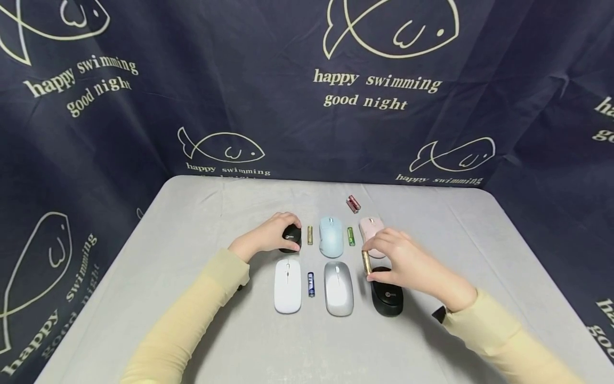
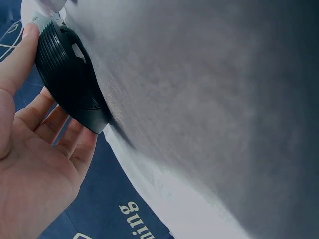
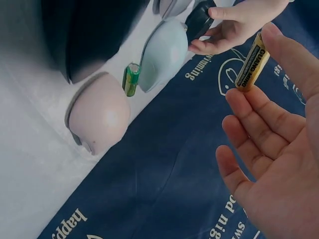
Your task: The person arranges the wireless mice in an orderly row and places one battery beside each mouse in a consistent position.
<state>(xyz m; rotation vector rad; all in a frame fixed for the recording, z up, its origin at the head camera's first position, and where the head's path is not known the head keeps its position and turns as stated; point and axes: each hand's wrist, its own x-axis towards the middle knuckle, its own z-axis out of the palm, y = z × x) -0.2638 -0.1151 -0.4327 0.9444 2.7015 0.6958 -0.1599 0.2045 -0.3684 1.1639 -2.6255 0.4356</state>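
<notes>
My left hand (image 1: 275, 233) grips a small black mouse (image 1: 291, 238) at the back left of the group, thumb at one end and fingers at the other. In the left wrist view that black mouse (image 2: 70, 74) sits tilted at the grey cloth's surface. Between thumb and fingertips, my right hand (image 1: 405, 261) pinches a gold battery (image 1: 366, 262), its label facing the right wrist camera (image 3: 253, 62). It hangs close over the gap between a pink mouse (image 1: 370, 228) and a second black mouse (image 1: 387, 298). My right fingers partly cover the pink mouse.
A light blue mouse (image 1: 331, 237), a white mouse (image 1: 288, 290) and a silver mouse (image 1: 338, 290) lie between the hands. Among them are another gold battery (image 1: 309, 235), a green battery (image 1: 351, 236) and a blue battery (image 1: 311, 284). Red batteries (image 1: 353, 204) lie farther back.
</notes>
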